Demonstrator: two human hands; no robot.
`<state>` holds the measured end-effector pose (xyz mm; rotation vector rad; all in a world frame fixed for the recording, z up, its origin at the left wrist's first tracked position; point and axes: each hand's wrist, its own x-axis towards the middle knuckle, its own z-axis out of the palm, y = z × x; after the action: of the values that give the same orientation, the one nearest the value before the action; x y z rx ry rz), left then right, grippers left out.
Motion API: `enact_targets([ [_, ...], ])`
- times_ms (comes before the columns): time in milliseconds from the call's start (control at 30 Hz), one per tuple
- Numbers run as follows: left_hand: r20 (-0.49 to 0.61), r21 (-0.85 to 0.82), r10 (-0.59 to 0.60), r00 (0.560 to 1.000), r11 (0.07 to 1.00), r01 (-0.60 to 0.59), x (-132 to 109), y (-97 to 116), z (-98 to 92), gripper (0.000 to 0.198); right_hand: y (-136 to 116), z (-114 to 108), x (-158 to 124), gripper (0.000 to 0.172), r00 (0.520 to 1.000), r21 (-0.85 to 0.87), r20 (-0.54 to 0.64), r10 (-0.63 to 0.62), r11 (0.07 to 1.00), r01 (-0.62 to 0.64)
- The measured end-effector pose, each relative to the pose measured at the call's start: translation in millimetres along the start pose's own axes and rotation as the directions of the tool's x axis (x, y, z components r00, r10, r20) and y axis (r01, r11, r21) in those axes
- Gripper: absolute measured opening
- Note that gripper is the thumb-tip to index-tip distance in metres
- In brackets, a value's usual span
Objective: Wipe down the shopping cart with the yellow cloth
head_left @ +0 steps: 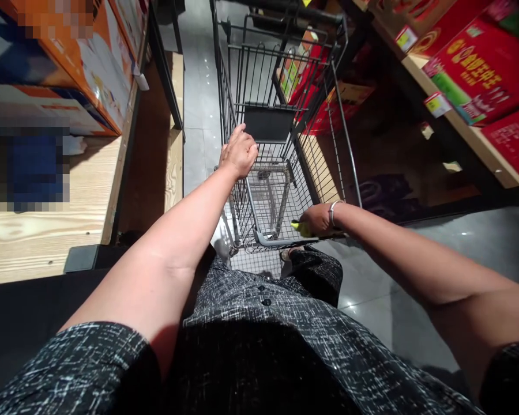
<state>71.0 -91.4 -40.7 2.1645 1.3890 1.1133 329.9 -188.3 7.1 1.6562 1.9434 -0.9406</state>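
A grey wire shopping cart [281, 153] stands in front of me, and its basket holds no goods that I can see. My left hand [239, 151] is closed around the cart's left top rail. At the near right corner of the cart is my right hand [318, 220], a band on its wrist. Its fingers are curled over a yellow-green thing [301, 229] that partly shows below them; the kind cannot be made out. Whether this hand also grips the cart is hidden.
Left, a wooden shelf [47, 245] bears large orange and white boxes [95, 63]. Right, another shelf [462, 129] carries red gift boxes [476, 69] with price tags. More red packages [346, 104] stand lower, behind the cart's right side. Grey tiled floor [199, 98] runs ahead.
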Motion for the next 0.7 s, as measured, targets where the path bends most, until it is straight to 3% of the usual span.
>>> enact_targets([
  [100, 0.067, 0.117, -0.134, 0.989, 0.985, 0.126, -1.9, 13.4, -7.6, 0.035, -33.1, 7.0, -24.7, 0.03, 0.965, -0.067, 0.042, -0.259, 0.963, 0.262],
  [133, 0.088, 0.159, -0.179, 0.98, 0.974, 0.163, -2.7, 18.0, -10.0, 0.036, -43.7, 15.0, -34.2, 0.03, 0.931, -0.071, -0.027, -0.364, 0.93, 0.361],
  [200, 0.111, 0.218, -0.228, 0.967, 0.955, 0.201, -4.4, 25.4, -13.6, 0.038, -60.0, 39.4, -49.6, 0.031, 0.826, -0.101, -0.276, -0.492, 0.869, 0.484],
  [267, 0.105, 0.237, -0.238, 0.965, 0.949, 0.208, -5.8, 29.3, -15.2, 0.039, -66.4, 69.9, -56.4, 0.038, 0.669, -0.172, -0.562, -0.487, 0.859, 0.482],
  [333, 0.099, 0.244, -0.244, 0.965, 0.946, 0.214, -6.7, 30.3, -15.2, 0.04, -62.6, 97.4, -53.9, 0.049, 0.444, -0.227, -0.769, -0.46, 0.846, 0.483],
  [400, 0.106, 0.255, -0.247, 0.963, 0.943, 0.214, -7.6, 30.9, -15.0, 0.043, -52.3, 115.2, -46.7, 0.055, 0.25, -0.28, -0.859, -0.447, 0.818, 0.502],
  [433, 0.122, 0.262, -0.243, 0.962, 0.943, 0.205, -8.4, 31.9, -15.3, 0.046, -46.0, 120.0, -43.2, 0.057, 0.188, -0.299, -0.876, -0.443, 0.807, 0.51],
  [500, 0.162, 0.277, -0.231, 0.959, 0.944, 0.18, -11.3, 36.1, -16.6, 0.053, -32.8, 123.8, -39.4, 0.058, 0.129, -0.315, -0.89, -0.437, 0.795, 0.518],
  [700, 0.281, 0.405, -0.157, 0.947, 0.914, 0.031, -26.0, 67.2, -15.3, 0.061, 23.3, 120.6, -45.9, 0.052, 0.084, -0.347, -0.889, -0.45, 0.782, 0.518],
])
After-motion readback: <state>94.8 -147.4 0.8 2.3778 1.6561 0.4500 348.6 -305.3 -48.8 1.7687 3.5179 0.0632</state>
